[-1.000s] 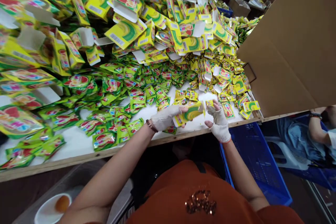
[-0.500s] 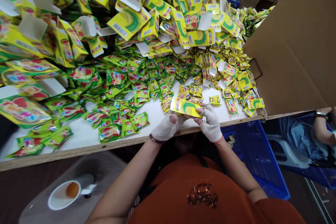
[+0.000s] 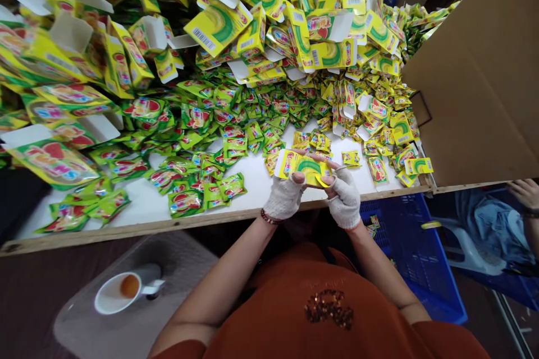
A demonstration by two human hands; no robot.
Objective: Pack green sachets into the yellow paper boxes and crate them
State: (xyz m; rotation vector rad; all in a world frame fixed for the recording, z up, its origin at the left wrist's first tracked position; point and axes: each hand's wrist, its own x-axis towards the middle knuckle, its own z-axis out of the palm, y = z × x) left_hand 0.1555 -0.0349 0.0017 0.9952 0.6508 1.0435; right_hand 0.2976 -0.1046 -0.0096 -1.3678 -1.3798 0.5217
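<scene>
Between my hands is a small yellow-and-green candy box [image 3: 306,165], held level just over the table's front edge. My left hand [image 3: 284,195], in a white fingerless glove, grips the box's left part with the thumb on its near side. My right hand [image 3: 344,197], gloved the same way, closes on the right end, where a yellow flap shows by the thumb. Whatever lies inside the box is hidden. Small yellow candy packets [image 3: 320,142] lie just beyond the box, and green candy packets [image 3: 185,202] spread to the left.
Open candy boxes [image 3: 217,28] pile high at the back. A large brown cardboard panel [image 3: 471,84] stands at right. Below the table edge [image 3: 126,228] sit a blue crate [image 3: 438,275] and a stool with a white cup [image 3: 118,293]. Another person's hand [image 3: 524,193] shows far right.
The view has shifted slightly, so the scene sits further right. My left hand has moved in closer under the box, its thumb now against the near side. My right fingers have closed around the end.
</scene>
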